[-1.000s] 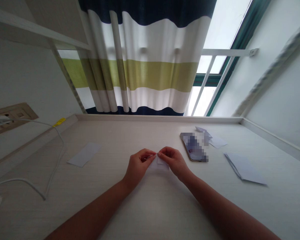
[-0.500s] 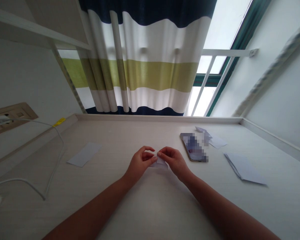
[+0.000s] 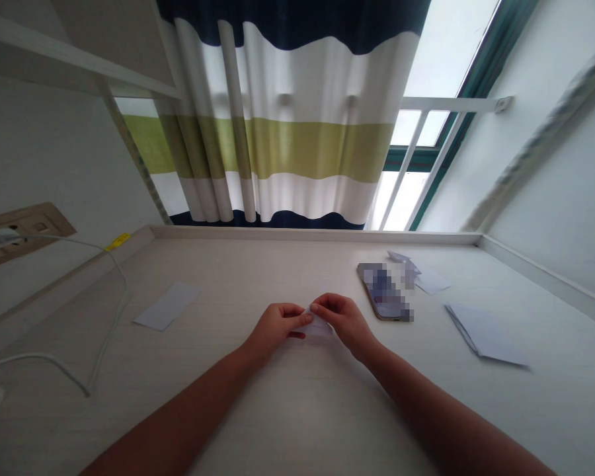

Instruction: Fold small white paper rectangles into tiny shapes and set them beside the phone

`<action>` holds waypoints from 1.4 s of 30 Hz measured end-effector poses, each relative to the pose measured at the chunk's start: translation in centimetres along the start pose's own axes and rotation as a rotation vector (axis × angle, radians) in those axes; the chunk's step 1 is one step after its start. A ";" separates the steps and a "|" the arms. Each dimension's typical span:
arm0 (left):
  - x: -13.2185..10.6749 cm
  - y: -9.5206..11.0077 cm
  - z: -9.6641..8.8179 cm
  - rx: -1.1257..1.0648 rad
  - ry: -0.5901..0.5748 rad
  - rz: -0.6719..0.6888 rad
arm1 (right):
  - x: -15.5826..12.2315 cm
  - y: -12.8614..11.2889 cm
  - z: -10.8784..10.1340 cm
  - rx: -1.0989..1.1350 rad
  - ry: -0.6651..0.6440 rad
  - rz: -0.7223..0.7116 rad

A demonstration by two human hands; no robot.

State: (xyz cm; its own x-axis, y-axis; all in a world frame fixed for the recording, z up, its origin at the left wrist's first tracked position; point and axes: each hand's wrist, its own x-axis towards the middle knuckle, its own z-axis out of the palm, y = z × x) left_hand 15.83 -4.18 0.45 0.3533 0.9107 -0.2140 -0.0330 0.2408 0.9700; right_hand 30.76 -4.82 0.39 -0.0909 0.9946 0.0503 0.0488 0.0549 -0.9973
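Observation:
A small piece of folded white paper (image 3: 319,326) is held between my two hands, just above the middle of the table. My left hand (image 3: 277,325) pinches its left side, thumb on top, with a fingertip showing below the paper. My right hand (image 3: 343,317) grips the upper right part between thumb and fingers, close to the left thumb. The fingers partly cover the paper, so its full shape is hidden.
A phone (image 3: 384,294) lies right of my hands, with folded paper pieces (image 3: 430,280) behind it. Farther right is a stack of white paper (image 3: 488,336). A single sheet (image 3: 167,307) lies at left, near a white cable (image 3: 110,330). A raised rim (image 3: 317,234) borders the table's back.
My left hand has shifted slightly down; its raised fingers have come down and closed around the paper's left side. My right hand has barely moved.

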 end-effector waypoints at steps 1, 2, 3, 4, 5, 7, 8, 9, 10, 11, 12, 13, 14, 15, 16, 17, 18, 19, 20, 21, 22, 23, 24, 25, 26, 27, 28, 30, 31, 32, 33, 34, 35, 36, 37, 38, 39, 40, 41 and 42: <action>0.0 0.0 0.0 0.001 0.001 -0.002 | 0.0 0.0 0.0 -0.009 0.000 0.006; 0.0 0.0 0.0 0.002 0.002 -0.005 | 0.0 0.0 0.0 -0.021 0.000 0.009; 0.0 0.0 0.0 0.002 0.000 -0.009 | 0.0 0.0 -0.1 -0.037 0.000 0.010; 0.0 0.0 0.0 0.004 -0.002 -0.013 | 0.0 0.0 -0.1 -0.055 -0.002 0.008; 0.0 0.0 0.0 0.005 -0.004 -0.017 | 0.0 -0.1 -0.1 -0.073 -0.004 0.004; 0.1 -0.1 -0.1 0.007 -0.010 -0.022 | 0.0 -0.1 -0.1 -0.102 -0.009 -0.008; 0.1 -0.1 -0.1 0.007 -0.016 -0.027 | 0.0 -0.1 -0.1 -0.116 -0.009 -0.015; 0.1 -0.2 -0.1 0.007 -0.022 -0.032 | 0.0 0.0 -0.1 -0.130 -0.009 -0.025; 0.2 -0.2 -0.1 0.007 -0.027 -0.039 | 0.0 0.0 -0.1 -0.145 -0.007 -0.037; 0.2 -0.3 -0.1 0.007 -0.034 -0.045 | 0.0 0.0 -0.1 -0.162 -0.004 -0.050; 0.2 -0.3 -0.2 0.007 -0.040 -0.050 | 0.0 0.0 0.0 -0.180 -0.002 -0.064; 0.2 -0.4 -0.2 0.006 -0.047 -0.052 | 0.0 0.0 0.0 -0.197 -0.001 -0.077; 0.3 -0.4 -0.2 0.004 -0.054 -0.052 | -0.1 0.0 0.0 -0.210 -0.002 -0.090; 0.3 -0.5 -0.2 0.003 -0.061 -0.051 | -0.1 0.0 0.1 -0.218 -0.005 -0.101; 0.3 -0.5 -0.1 0.003 -0.065 -0.049 | -0.1 0.0 0.1 -0.222 -0.007 -0.111; 0.3 -0.5 -0.1 0.003 -0.067 -0.046 | -0.1 0.0 0.1 -0.223 -0.009 -0.120; 0.2 -0.5 -0.1 0.004 -0.065 -0.044 | -0.1 0.0 0.1 -0.219 -0.009 -0.126; 0.2 -0.4 -0.1 0.006 -0.060 -0.041 | -0.1 0.0 0.1 -0.211 -0.008 -0.128; 0.1 -0.3 0.0 0.008 -0.052 -0.038 | -0.1 0.0 0.1 -0.200 -0.010 -0.122; 0.1 -0.2 0.0 0.010 -0.042 -0.034 | -0.1 -0.1 0.1 -0.185 -0.011 -0.108; 0.0 -0.1 0.0 0.013 -0.030 -0.030 | -0.1 -0.1 0.1 -0.169 -0.012 -0.086; 0.0 0.1 0.0 0.017 -0.019 -0.026 | 0.0 -0.2 0.1 -0.152 -0.015 -0.061; 0.0 0.2 0.0 0.020 -0.009 -0.022 | 0.0 -0.2 0.0 -0.138 -0.017 -0.039; -0.1 0.2 0.0 0.023 -0.001 -0.018 | 0.0 -0.3 0.0 -0.130 -0.017 -0.021; -0.1 0.3 0.0 0.026 0.005 -0.015 | 0.0 -0.4 0.0 -0.126 -0.017 -0.011; -0.1 0.3 0.0 0.028 0.008 -0.013 | 0.0 -0.4 0.0 -0.127 -0.017 -0.011; -0.1 0.2 0.0 0.029 0.007 -0.013 | 0.0 -0.4 -0.1 -0.131 -0.019 -0.017; 0.0 0.1 0.0 0.031 0.001 -0.012 | 0.0 -0.4 -0.1 -0.149 -0.019 -0.035; 0.0 0.1 0.0 0.032 -0.001 -0.012 | 0.0 -0.4 -0.1 -0.163 -0.018 -0.043; 0.0 0.0 0.0 0.035 -0.001 -0.014 | 0.0 -0.3 -0.1 -0.179 -0.016 -0.048; 0.0 0.0 0.0 0.038 0.001 -0.016 | 0.0 -0.3 -0.1 -0.197 -0.014 -0.052; 0.0 0.0 0.0 0.042 0.003 -0.018 | 0.1 -0.2 -0.1 -0.214 -0.012 -0.054; 0.0 0.0 0.0 0.047 0.004 -0.019 | 0.0 -0.2 -0.1 -0.230 -0.011 -0.059; 0.0 0.0 0.0 0.053 0.003 -0.021 | 0.0 -0.2 -0.1 -0.245 -0.011 -0.065; 0.0 0.0 0.0 0.059 0.000 -0.023 | 0.0 -0.1 0.0 -0.260 -0.009 -0.074; 0.0 0.0 0.1 0.063 -0.003 -0.026 | 0.0 -0.1 0.0 -0.274 -0.007 -0.085; 0.0 0.0 0.1 0.066 -0.006 -0.031 | -0.1 -0.1 0.0 -0.287 -0.003 -0.095; 0.0 0.0 0.1 0.067 -0.010 -0.035 | -0.1 0.0 0.1 -0.296 0.001 -0.105; 0.0 0.0 0.1 0.067 -0.015 -0.038 | -0.1 0.0 0.1 -0.302 0.004 -0.113; 0.0 0.0 0.1 0.066 -0.019 -0.037 | -0.1 0.0 0.1 -0.304 0.004 -0.119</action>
State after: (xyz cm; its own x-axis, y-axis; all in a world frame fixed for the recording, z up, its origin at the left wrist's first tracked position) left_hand 15.96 -4.20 0.50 0.3712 0.8948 -0.2480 0.0421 0.2506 0.9672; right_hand 30.63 -4.97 0.35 -0.1103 0.9800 0.1658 0.3328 0.1936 -0.9229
